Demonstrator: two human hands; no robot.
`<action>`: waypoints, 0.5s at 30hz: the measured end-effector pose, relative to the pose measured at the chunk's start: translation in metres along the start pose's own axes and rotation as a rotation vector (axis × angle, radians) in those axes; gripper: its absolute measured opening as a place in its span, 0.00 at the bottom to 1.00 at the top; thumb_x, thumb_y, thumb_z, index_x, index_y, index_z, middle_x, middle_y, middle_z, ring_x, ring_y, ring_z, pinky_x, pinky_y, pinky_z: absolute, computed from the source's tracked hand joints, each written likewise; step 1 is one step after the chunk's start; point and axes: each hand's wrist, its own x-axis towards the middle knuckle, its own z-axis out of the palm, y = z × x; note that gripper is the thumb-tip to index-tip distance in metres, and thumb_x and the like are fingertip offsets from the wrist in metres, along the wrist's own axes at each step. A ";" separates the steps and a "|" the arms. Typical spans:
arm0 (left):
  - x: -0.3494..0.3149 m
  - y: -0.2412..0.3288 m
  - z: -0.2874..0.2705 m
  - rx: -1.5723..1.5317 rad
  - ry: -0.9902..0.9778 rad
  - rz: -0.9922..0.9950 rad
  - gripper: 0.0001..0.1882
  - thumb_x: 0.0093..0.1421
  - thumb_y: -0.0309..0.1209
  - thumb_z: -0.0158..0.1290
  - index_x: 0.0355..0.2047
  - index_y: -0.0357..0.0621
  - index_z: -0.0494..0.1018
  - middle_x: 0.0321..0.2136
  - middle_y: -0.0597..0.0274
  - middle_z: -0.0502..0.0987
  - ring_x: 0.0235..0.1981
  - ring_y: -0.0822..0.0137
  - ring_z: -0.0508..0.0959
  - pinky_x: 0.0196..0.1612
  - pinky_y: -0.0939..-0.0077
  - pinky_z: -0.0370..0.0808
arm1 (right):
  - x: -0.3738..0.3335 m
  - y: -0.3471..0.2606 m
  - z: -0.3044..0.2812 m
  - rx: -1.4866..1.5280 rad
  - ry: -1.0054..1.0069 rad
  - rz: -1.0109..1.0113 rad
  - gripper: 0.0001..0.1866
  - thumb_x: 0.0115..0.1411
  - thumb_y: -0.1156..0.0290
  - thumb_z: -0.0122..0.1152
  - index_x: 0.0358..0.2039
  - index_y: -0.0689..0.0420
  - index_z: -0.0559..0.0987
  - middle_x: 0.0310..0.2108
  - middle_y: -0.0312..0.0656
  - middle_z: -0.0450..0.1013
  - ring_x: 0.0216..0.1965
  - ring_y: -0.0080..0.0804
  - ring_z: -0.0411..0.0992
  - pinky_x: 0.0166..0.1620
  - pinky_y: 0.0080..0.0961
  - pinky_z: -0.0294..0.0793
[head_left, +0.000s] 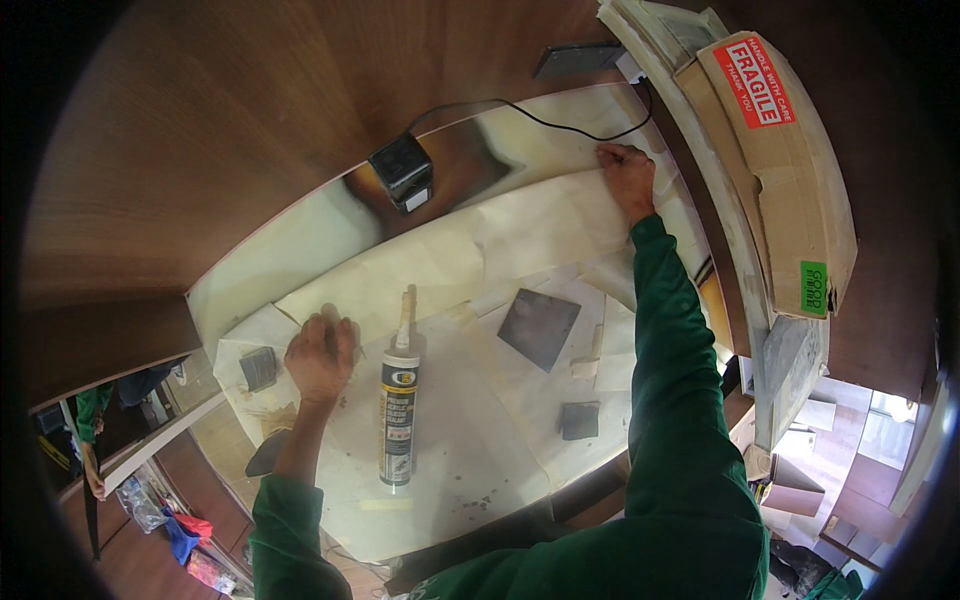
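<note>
A long cream paper sheet lies across the pale worktop, its far edge along a glossy, brown-patterned strip. My left hand rests at the sheet's left end, fingers slightly apart and pressing down. Over at its far right corner, my right hand has its fingers curled together; whatever they pinch is hidden. Between my arms a sealant cartridge with a black label and a tan-coated nozzle lies on the papered surface. A dark square tile lies to its right, nearer my right arm.
Small dark blocks lie on the papered surface. A black box-shaped device stands on the patterned strip beside a black cable. At right, a cardboard box rests on a raised ledge. Another person's hand shows far left.
</note>
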 end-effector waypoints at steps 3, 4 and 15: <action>0.000 0.000 0.000 -0.014 0.003 0.000 0.14 0.60 0.40 0.54 0.26 0.44 0.68 0.22 0.54 0.74 0.21 0.48 0.76 0.25 0.56 0.72 | 0.002 0.001 0.003 -0.130 0.012 -0.087 0.11 0.56 0.63 0.61 0.36 0.52 0.86 0.37 0.48 0.80 0.40 0.48 0.78 0.47 0.38 0.76; 0.000 0.000 0.000 -0.018 0.000 -0.003 0.14 0.60 0.40 0.54 0.26 0.44 0.68 0.22 0.54 0.74 0.21 0.48 0.76 0.25 0.56 0.72 | 0.002 -0.002 0.003 -0.138 -0.018 -0.057 0.11 0.56 0.63 0.61 0.35 0.52 0.85 0.37 0.48 0.80 0.40 0.48 0.77 0.47 0.39 0.76; 0.000 0.001 0.000 -0.023 0.018 0.013 0.14 0.60 0.40 0.54 0.26 0.44 0.67 0.22 0.54 0.74 0.21 0.49 0.76 0.25 0.56 0.72 | 0.010 0.019 0.006 0.427 0.050 0.161 0.12 0.54 0.69 0.59 0.33 0.65 0.81 0.30 0.53 0.79 0.30 0.46 0.80 0.44 0.31 0.78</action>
